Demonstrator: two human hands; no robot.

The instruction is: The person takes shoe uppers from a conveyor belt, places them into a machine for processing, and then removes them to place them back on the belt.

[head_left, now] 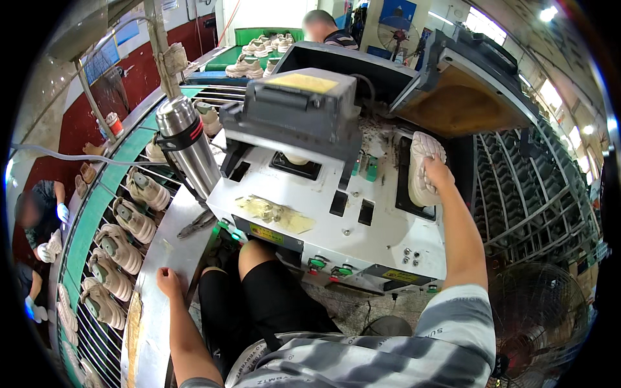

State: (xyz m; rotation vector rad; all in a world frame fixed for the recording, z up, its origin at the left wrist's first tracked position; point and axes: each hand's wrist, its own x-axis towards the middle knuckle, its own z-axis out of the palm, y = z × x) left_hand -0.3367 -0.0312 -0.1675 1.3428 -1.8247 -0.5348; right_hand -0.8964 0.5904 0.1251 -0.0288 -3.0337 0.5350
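My right hand (438, 173) grips a cream shoe (422, 161) whose treaded sole faces up. The shoe is over the black recess (405, 202) at the right of the white machine (284, 200), beneath a raised lid (462, 97). Whether it rests in the recess I cannot tell. My left hand (168, 282) is closed in a loose fist by the metal ledge (171, 249), with nothing showing in it. On the machine's left station a grey press cover (294, 107) is lowered, and something pale shows under it.
Several cream shoes (134, 220) stand on a roller rack at left, beside a green belt (87, 239). A steel flask (187, 145) and dark pliers (196, 224) are on the ledge. Gloved co-workers sit far left; another person is behind the machine. A fan (537, 317) stands lower right.
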